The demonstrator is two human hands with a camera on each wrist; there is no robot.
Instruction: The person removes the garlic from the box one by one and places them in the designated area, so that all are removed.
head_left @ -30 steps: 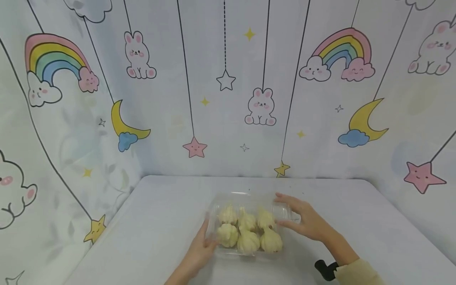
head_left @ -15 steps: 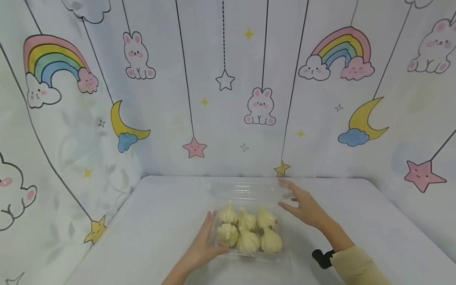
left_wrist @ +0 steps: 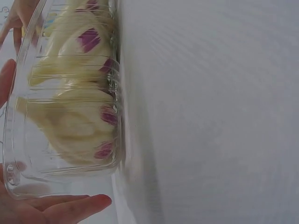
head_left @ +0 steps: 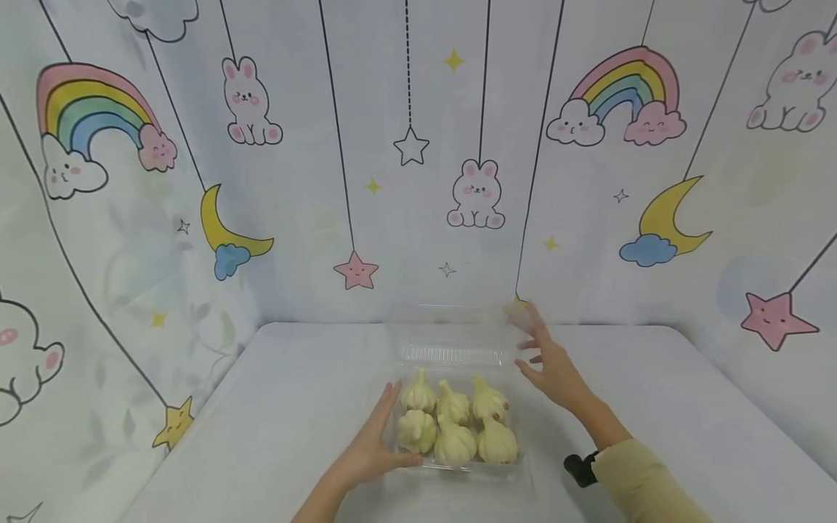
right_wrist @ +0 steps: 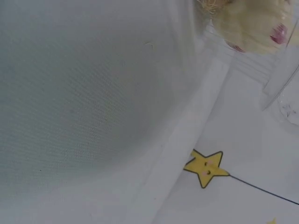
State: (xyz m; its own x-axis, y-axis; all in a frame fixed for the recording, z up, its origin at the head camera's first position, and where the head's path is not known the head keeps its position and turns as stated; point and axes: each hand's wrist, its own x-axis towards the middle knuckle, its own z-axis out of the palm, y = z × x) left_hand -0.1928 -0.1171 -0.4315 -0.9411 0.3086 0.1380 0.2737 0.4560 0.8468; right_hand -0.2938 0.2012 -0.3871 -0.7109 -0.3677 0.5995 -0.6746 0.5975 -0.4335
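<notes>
A clear plastic clamshell box (head_left: 471, 466) stands on the table, its hinged lid (head_left: 458, 354) raised at the back. Inside, several pale garlic bulbs (head_left: 455, 443) lie in two rows; purple patches show on the bulbs (left_wrist: 74, 126) in the left wrist view. My left hand (head_left: 371, 444) rests against the box's left side, fingers straight and thumb at the front left corner. At the lid's right edge, my right hand (head_left: 554, 369) touches the clear plastic with extended, spread fingers. The right wrist view catches a garlic bulb (right_wrist: 254, 25) but not that hand.
The table (head_left: 281, 407) has a white cover. Behind it hangs a white cloth backdrop (head_left: 294, 181) printed with rabbits, rainbows, moons and stars. A black device (head_left: 579, 470) is at the right wrist, beside a beige sleeve (head_left: 637, 476).
My right hand has moved up and back, and the lid has swung from over the garlic to standing raised behind it. The left hand has shifted slightly at the box's left side.
</notes>
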